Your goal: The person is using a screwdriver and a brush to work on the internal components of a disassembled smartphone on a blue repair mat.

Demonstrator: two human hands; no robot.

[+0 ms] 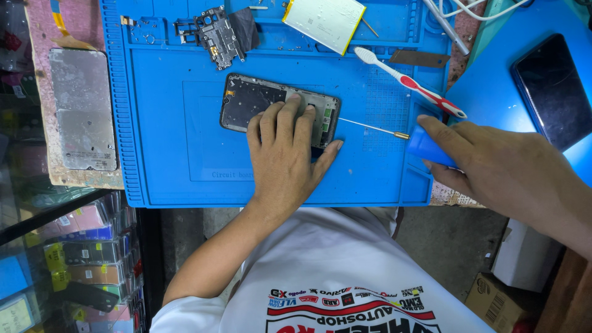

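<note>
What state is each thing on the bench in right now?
Phone: back off, insides exposed, flat on the mat.
Left hand: pressing down on the phone.
Right hand: gripping the screwdriver's blue handle.
Screwdriver: lying low, tip toward the phone.
Battery: removed, lying on the mat's top edge.
Toothbrush: lying loose, untouched.
Inner frame: detached, set aside.
Second phone: screen dark, face up.
Mat: flat on the bench.
</note>
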